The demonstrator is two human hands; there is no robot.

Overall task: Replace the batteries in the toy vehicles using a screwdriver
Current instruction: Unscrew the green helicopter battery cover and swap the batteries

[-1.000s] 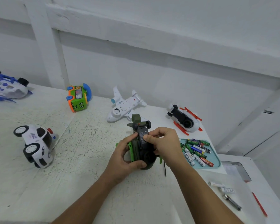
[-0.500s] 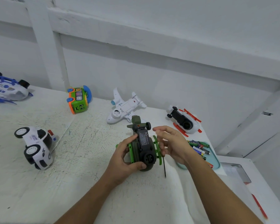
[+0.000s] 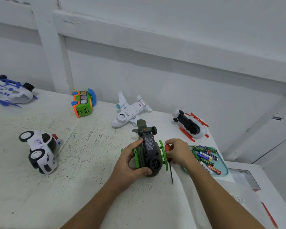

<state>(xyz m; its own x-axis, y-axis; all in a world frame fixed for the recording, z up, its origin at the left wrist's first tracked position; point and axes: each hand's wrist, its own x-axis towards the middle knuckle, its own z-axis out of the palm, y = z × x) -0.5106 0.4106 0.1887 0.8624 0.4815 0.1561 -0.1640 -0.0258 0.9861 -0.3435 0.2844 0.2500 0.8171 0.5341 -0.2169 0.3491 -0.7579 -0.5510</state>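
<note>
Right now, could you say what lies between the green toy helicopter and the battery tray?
The right hand, gripping the red-handled screwdriver, as seen in the head view.

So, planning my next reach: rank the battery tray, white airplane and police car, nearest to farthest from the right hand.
1. Battery tray, just right of the right hand.
2. White airplane, back by the wall.
3. Police car, far left.

My left hand (image 3: 130,162) grips the toy (image 3: 149,156); my right hand (image 3: 178,152), just right, curls round the screwdriver (image 3: 167,148).
</note>
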